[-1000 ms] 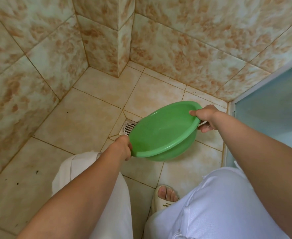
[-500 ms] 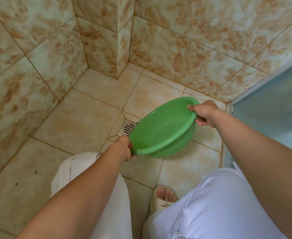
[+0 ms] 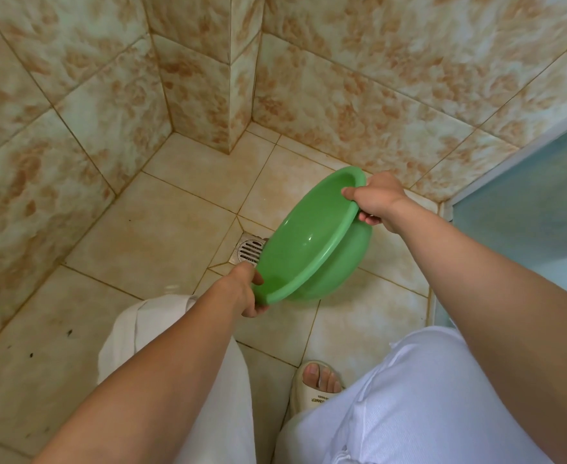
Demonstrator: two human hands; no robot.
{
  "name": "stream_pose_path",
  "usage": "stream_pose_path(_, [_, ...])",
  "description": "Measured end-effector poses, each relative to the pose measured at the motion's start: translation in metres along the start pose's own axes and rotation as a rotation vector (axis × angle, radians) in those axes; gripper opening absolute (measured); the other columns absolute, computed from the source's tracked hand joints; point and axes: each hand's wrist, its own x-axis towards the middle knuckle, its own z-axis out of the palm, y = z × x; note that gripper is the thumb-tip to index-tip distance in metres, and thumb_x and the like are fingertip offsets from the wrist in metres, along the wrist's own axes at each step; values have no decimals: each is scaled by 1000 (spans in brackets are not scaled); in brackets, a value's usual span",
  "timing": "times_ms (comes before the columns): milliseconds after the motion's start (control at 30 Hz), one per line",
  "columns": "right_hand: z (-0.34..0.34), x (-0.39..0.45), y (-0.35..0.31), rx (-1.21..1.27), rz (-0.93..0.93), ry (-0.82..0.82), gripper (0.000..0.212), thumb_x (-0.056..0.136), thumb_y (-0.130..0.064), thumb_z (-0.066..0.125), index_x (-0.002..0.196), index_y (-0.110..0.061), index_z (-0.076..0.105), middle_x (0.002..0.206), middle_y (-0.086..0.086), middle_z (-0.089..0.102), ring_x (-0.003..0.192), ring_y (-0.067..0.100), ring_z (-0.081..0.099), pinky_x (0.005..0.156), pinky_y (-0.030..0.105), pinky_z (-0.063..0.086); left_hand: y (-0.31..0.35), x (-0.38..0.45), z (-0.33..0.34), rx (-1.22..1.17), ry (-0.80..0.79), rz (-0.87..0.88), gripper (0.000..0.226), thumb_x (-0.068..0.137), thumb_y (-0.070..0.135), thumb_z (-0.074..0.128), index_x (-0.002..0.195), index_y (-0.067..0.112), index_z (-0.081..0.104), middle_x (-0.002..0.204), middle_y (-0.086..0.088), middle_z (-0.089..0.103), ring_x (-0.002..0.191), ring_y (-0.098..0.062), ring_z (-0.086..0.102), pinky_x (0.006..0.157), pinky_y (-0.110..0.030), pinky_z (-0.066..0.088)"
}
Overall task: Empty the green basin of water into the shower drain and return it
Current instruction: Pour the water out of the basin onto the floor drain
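Both hands point(image 3: 247, 289) point(image 3: 374, 200) grip the tilted green basin's point(image 3: 308, 242) rim above the drain point(image 3: 249, 252).

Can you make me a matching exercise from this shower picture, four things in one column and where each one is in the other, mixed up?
Things:
1. green basin
2. drain grate
3. left hand
4. right hand

Places:
A. gripping the basin's lower, nearer rim
B. set in the floor tiles, partly behind the basin
C. gripping the basin's raised, far rim
D. held tilted in the air between both hands

Pairs: 1-D, 2-B, 3-A, 4-C
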Motion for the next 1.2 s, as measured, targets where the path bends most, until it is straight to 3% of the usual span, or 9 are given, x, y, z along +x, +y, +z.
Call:
stream_pose_path(167, [4,-7,-14,-64,-122,10,25,88,-28,68,91,-3,68,68,11,66,45,17,55,37,20,44,-1,-1,2,-8,-30,5,46,80,3,50,126,3,50,121,-18,59,104,-35,62,86,-44,55])
stream_pose_path(267, [5,-12,-22,-79,-220,17,17,87,-27,68,76,-15,64,67,6,67,45,17,57,34,19,42,-1,-2,2,-44,-43,5,47,80,2,50,127,3,49,123,-19,58,104,-36,63,85,-46,56])
stream_pose_path(500, [13,-25,-41,-50,-427,14,35,85,-27,71,59,-22,47,61,-3,59,53,16,59,46,24,42,-1,-6,3,-120,-94,35,45,83,-1,48,128,2,49,123,-20,58,103,-37,63,80,-47,57])
stream_pose_path(733, [27,-41,-67,-137,-659,-91,29,82,-30,74,73,-15,50,66,-5,47,59,13,46,57,29,38,-1,-10,3,-222,-167,46,47,79,0,51,126,3,46,113,-20,56,103,-37,62,92,-50,54])
stream_pose_path(867, [40,-51,-78,-162,-781,-88,44,80,-24,73,61,-23,34,58,-8,39,51,9,37,52,27,30,0,-9,2,-328,-199,50,48,77,2,55,123,5,44,111,-20,55,101,-38,61,91,-51,54])
stream_pose_path(967, [41,-52,-84,-201,-844,-77,42,81,-21,71,61,-22,34,59,-7,38,52,11,36,51,28,29,1,-7,0,-337,-219,53,43,78,4,55,121,4,49,117,-21,58,103,-38,63,90,-48,56])
stream_pose_path(1133, [34,-47,-74,-463,-903,-92,41,88,-27,68,66,-25,33,64,-8,39,57,11,36,53,31,26,2,-8,-4,-251,-99,40,11,85,8,54,95,7,58,130,-13,56,116,-32,50,93,-43,49])
stream_pose_path(1200, [33,-44,-68,-531,-882,-126,42,89,-29,68,66,-28,33,67,-9,43,61,13,40,54,31,28,3,-7,-8,-279,-55,72,24,91,10,47,111,9,59,140,-12,52,120,-29,48,98,-41,44])
